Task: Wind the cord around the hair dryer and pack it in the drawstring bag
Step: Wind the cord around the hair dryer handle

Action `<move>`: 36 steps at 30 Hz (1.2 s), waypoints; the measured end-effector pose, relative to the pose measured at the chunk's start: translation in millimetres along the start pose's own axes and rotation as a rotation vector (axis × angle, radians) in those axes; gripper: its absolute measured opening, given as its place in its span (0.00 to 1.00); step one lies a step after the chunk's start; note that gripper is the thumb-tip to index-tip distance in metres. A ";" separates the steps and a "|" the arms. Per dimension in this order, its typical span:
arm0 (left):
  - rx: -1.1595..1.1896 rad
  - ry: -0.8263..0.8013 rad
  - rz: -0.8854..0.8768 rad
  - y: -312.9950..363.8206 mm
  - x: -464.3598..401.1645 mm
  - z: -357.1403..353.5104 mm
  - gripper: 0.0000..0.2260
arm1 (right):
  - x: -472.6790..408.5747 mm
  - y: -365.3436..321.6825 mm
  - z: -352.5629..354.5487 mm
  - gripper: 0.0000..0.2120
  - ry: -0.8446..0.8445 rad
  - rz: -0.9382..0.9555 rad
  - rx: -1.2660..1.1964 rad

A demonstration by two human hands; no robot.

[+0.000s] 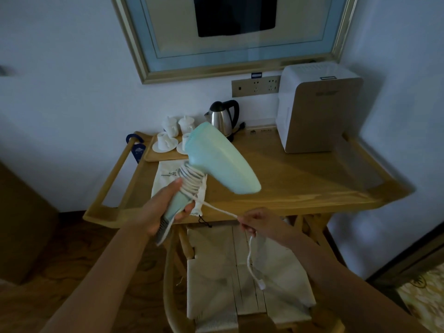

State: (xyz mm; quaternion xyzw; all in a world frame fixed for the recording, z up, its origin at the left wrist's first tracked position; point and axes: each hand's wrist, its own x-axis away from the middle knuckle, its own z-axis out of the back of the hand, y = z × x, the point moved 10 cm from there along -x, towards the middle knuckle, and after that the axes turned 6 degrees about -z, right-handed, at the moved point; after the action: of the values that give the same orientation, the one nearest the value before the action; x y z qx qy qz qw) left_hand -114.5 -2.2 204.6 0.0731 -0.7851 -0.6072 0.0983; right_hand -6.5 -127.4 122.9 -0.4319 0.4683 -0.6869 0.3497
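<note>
My left hand [161, 207] grips the handle of a pale green hair dryer [217, 159], held up over the table's front edge with its nozzle pointing right. Several turns of white cord [192, 180] wrap the upper handle. From the coils the cord runs taut down-right to my right hand [260, 222], which pinches it. Below that hand the loose end hangs down, with the white plug [261, 283] dangling over the chair. The white drawstring bag [168, 175] lies flat on the table behind the dryer, partly hidden by it.
The wooden table [300, 186] carries a tray of white cups [168, 138], a steel kettle [223, 117] and a white appliance [314, 109] at the back right. A woven-seat chair [240, 272] stands under the table's front. A wall socket panel [255, 85] sits beneath a framed mirror.
</note>
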 end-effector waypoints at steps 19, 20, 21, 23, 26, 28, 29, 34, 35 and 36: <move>-1.118 0.115 0.387 -65.1 -8.9 2.4 0.17 | 25.7 -143.7 -10.2 0.09 0.354 0.230 1.108; -1.146 0.206 0.388 -60.4 -9.1 12.7 0.17 | 27.5 -139.5 -10.8 0.09 0.363 0.212 1.107; -1.166 0.295 0.386 -55.1 -7.2 23.1 0.18 | 28.2 -131.8 -10.6 0.09 0.365 0.187 1.082; -1.132 0.425 0.334 -44.5 -2.4 38.7 0.19 | 28.4 -114.0 -14.0 0.09 0.353 0.157 1.027; -0.854 0.465 0.316 -41.2 3.3 51.3 0.22 | 24.7 -88.6 -19.8 0.11 0.349 0.145 0.940; -0.541 0.450 0.339 -50.0 8.8 50.3 0.19 | 23.0 -74.0 -25.9 0.11 0.309 0.157 0.853; -0.359 0.443 0.330 -54.1 11.3 46.0 0.18 | 23.0 -68.7 -29.6 0.11 0.288 0.177 0.832; -0.223 0.491 0.279 -51.7 12.2 37.9 0.25 | 19.0 -38.3 -46.4 0.09 0.097 0.220 0.733; -0.255 0.516 0.287 -47.6 11.6 38.5 0.24 | 18.6 -29.2 -51.2 0.10 0.027 0.198 0.699; -0.238 0.532 0.281 -43.7 9.7 38.5 0.24 | 19.4 -21.6 -55.9 0.12 -0.034 0.187 0.670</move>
State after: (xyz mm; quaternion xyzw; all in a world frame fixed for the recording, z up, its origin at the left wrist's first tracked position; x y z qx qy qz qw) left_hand -133.5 20.7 153.6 0.1081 -0.6579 -0.6348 0.3906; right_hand -67.1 -118.7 138.0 -0.2600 0.2483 -0.7602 0.5412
